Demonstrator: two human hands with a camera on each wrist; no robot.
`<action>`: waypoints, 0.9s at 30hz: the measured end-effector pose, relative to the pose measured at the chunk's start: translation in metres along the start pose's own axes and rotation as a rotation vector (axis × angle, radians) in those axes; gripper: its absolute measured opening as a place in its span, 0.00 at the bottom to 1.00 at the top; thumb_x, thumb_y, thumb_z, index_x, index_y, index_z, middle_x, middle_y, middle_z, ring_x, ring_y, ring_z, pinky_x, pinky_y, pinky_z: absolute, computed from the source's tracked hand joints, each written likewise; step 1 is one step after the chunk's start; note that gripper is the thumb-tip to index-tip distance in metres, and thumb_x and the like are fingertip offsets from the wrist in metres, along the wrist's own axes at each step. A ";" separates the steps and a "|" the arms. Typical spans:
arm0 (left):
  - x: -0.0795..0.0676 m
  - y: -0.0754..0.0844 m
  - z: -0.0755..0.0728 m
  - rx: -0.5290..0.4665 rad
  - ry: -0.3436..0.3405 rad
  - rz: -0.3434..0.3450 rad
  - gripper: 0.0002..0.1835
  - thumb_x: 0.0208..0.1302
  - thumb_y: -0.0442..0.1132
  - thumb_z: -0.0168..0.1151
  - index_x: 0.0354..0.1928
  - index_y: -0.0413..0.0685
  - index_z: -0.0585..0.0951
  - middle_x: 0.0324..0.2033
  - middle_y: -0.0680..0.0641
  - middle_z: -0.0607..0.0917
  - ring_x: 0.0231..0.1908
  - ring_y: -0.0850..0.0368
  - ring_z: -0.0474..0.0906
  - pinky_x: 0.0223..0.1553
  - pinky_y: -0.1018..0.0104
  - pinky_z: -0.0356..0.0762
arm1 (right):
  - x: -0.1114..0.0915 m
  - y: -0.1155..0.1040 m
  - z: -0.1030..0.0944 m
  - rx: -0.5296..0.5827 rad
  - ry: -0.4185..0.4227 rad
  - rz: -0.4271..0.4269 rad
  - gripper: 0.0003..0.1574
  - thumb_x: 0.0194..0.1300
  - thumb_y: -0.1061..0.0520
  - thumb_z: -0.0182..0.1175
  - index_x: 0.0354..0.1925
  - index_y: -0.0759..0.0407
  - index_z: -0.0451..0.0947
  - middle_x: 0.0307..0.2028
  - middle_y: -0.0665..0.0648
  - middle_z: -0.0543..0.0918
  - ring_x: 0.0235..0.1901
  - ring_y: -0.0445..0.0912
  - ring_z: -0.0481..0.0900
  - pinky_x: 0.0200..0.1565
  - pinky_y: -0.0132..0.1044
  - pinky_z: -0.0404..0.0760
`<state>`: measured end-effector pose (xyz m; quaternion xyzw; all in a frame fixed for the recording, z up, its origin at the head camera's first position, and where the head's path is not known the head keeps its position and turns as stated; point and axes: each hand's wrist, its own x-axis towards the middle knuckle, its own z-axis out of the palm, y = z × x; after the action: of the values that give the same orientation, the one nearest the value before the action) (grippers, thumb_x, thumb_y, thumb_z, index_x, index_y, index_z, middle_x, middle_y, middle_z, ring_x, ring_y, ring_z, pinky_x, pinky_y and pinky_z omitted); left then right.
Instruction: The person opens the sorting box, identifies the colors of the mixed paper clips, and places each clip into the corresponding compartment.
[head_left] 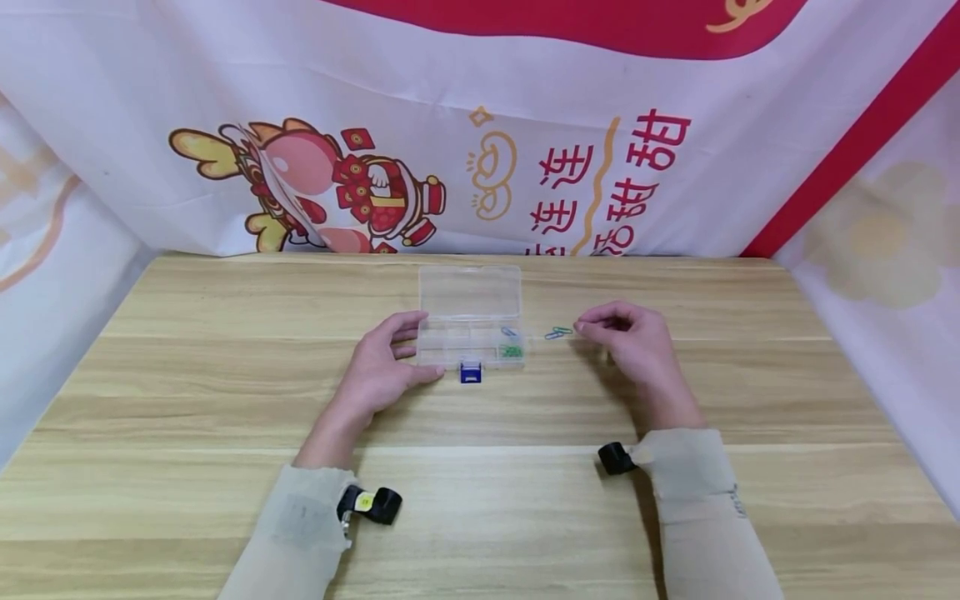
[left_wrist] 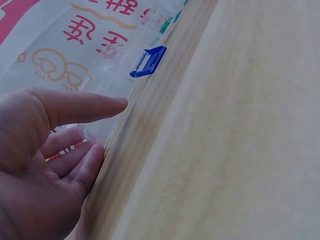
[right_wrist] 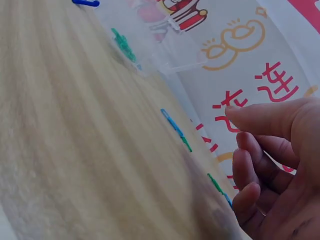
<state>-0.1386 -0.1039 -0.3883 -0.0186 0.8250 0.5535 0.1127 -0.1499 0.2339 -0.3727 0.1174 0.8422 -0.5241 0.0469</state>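
We've 2 hands (head_left: 378, 367), 1 box (head_left: 446, 337) w/ 1 latch (head_left: 471, 372); loose on R, 2 blue clips (right_wrist: 172, 123) + 2 green clips (right_wrist: 215, 184).

A desk (head_left: 480, 517) with a pale wood-grain top, streaked left to right in cream and light brown, carries everything. Toward its far side, around the middle, sits a clear compartment box (head_left: 444, 337), its lid raised on the far side and its blue latch (head_left: 470, 373) facing near. Just right of it lie a blue clip (head_left: 554, 336) and a green clip (head_left: 562, 330), close together; farther right lie another green clip (right_wrist: 214, 182) and a blue one (right_wrist: 227, 199).
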 end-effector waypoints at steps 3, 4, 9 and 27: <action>0.000 0.000 0.000 0.004 0.000 -0.001 0.45 0.62 0.29 0.78 0.79 0.52 0.71 0.73 0.39 0.76 0.70 0.39 0.77 0.74 0.46 0.78 | 0.002 0.003 0.003 -0.013 0.024 -0.008 0.15 0.72 0.52 0.72 0.53 0.56 0.87 0.49 0.53 0.86 0.44 0.46 0.78 0.39 0.31 0.80; 0.000 0.000 0.000 0.006 -0.001 -0.001 0.45 0.62 0.29 0.78 0.79 0.52 0.70 0.73 0.40 0.76 0.70 0.40 0.77 0.74 0.46 0.78 | 0.003 0.004 0.004 -0.019 0.030 -0.013 0.15 0.71 0.53 0.72 0.53 0.57 0.87 0.49 0.54 0.87 0.45 0.46 0.78 0.41 0.31 0.81; 0.001 -0.001 0.000 0.010 0.002 -0.004 0.45 0.61 0.29 0.78 0.79 0.53 0.70 0.73 0.41 0.76 0.70 0.41 0.77 0.74 0.46 0.78 | 0.005 0.008 0.009 -0.117 0.044 -0.067 0.13 0.71 0.55 0.71 0.51 0.57 0.89 0.48 0.58 0.87 0.46 0.48 0.78 0.46 0.35 0.79; 0.001 -0.002 0.001 0.010 -0.001 -0.005 0.45 0.61 0.29 0.78 0.80 0.53 0.70 0.73 0.42 0.75 0.70 0.41 0.76 0.75 0.46 0.77 | 0.007 0.010 0.025 -0.298 -0.013 -0.216 0.08 0.73 0.56 0.70 0.49 0.54 0.91 0.47 0.59 0.85 0.44 0.52 0.79 0.46 0.40 0.77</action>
<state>-0.1392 -0.1038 -0.3902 -0.0199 0.8277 0.5490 0.1147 -0.1550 0.2173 -0.3942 0.0145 0.9180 -0.3961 0.0129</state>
